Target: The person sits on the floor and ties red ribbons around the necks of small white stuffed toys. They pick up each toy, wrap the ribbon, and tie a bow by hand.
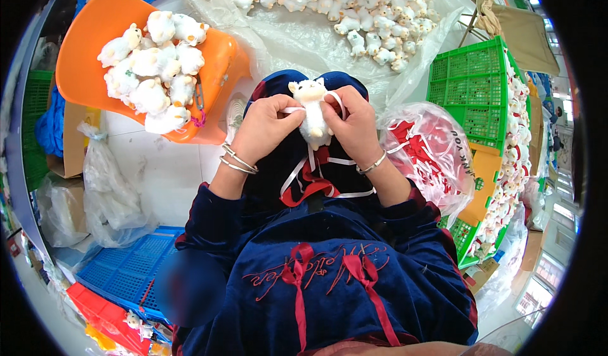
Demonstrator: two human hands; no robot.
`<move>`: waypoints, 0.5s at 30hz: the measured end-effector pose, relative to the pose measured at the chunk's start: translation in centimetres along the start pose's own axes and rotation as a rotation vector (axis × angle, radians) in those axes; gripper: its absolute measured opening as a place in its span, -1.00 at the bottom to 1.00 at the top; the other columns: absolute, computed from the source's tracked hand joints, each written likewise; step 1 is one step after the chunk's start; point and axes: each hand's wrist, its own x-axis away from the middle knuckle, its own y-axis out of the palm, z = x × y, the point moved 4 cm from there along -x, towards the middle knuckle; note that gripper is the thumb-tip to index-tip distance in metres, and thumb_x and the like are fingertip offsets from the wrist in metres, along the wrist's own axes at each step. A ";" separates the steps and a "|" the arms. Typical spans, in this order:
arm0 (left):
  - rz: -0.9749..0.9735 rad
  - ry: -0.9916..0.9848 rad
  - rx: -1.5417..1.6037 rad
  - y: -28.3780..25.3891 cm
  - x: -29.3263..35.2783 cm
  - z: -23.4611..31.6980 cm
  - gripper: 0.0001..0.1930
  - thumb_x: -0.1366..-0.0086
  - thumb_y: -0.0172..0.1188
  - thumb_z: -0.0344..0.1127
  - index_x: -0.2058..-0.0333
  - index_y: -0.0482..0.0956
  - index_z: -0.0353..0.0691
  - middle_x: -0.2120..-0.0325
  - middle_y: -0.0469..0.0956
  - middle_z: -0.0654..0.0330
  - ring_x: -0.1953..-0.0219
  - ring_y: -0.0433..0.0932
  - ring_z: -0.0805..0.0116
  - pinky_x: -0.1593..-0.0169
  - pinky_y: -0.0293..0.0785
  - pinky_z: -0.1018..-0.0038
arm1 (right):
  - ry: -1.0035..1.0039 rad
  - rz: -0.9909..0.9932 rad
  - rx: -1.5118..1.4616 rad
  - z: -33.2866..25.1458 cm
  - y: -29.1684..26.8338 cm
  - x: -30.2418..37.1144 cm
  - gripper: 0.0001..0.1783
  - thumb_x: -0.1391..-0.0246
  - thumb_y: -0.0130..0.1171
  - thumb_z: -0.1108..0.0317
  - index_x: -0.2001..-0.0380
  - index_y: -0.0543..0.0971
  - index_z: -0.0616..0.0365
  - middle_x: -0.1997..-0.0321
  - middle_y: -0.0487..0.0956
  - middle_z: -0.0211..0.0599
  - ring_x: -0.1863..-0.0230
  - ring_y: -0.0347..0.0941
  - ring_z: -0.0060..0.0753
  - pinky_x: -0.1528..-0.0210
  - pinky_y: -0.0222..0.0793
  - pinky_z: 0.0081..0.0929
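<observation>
A small white plush animal (315,123) with a cream head and little ears stands upright over my lap, between my two hands. My left hand (277,123) is closed in a pinch on a white ribbon (292,110) beside the toy's neck. On the other side, my right hand (352,118) pinches a looped end of white ribbon, its thumb against the toy's body. What lies behind the toy is hidden. In my lap, below the toy, rest red fabric pieces (309,193) with white ribbons trailing from them.
An orange chair (82,52) at the left bears a heap of plush animals. Ahead, many more lie on clear plastic sheeting (278,36). To my right are a clear bag (459,160) of red, white-ribboned pieces and a green crate (465,81). A blue crate (120,270) sits lower left.
</observation>
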 end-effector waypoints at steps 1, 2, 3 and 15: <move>0.027 0.029 -0.059 0.1 0.1 0.1 -0.79 -0.31 0.32 -0.30 0.26 0.68 -0.38 0.47 0.64 0.29 0.41 0.53 0.62 0.30 0.48 0.59 | 0.033 -0.017 -0.003 0.1 0.0 0.0 -0.90 -0.13 0.31 0.48 0.33 0.58 0.23 0.40 0.49 -0.34 0.45 0.38 -0.51 0.38 0.33 -0.51; 0.054 0.059 -0.120 0.1 0.1 0.3 -0.79 -0.31 0.32 -0.30 0.26 0.68 -0.38 0.48 0.64 0.29 0.42 0.53 0.62 0.31 0.47 0.59 | 0.064 -0.032 -0.007 0.1 -0.1 0.0 -0.90 -0.13 0.32 0.48 0.32 0.58 0.23 0.40 0.49 -0.34 0.46 0.38 -0.51 0.38 0.33 -0.51; 0.081 0.088 -0.182 0.1 0.2 0.5 -0.80 -0.31 0.33 -0.31 0.26 0.67 -0.37 0.48 0.63 0.28 0.43 0.54 0.62 0.32 0.47 0.59 | 0.048 -0.036 0.008 -0.1 -0.2 -0.1 -0.89 -0.13 0.32 0.47 0.32 0.59 0.25 0.40 0.49 -0.30 0.46 0.39 -0.43 0.37 0.33 -0.47; 0.217 0.205 0.026 2.3 -0.2 1.3 -0.79 -0.30 0.32 -0.36 0.15 0.71 -0.34 0.44 0.65 0.23 0.44 0.57 0.52 0.34 0.47 0.54 | -0.111 -0.222 -0.136 0.6 -0.6 -1.1 -0.91 -0.17 0.28 0.51 0.26 0.63 0.28 0.27 0.53 -0.29 0.29 0.46 -0.41 0.24 0.37 -0.53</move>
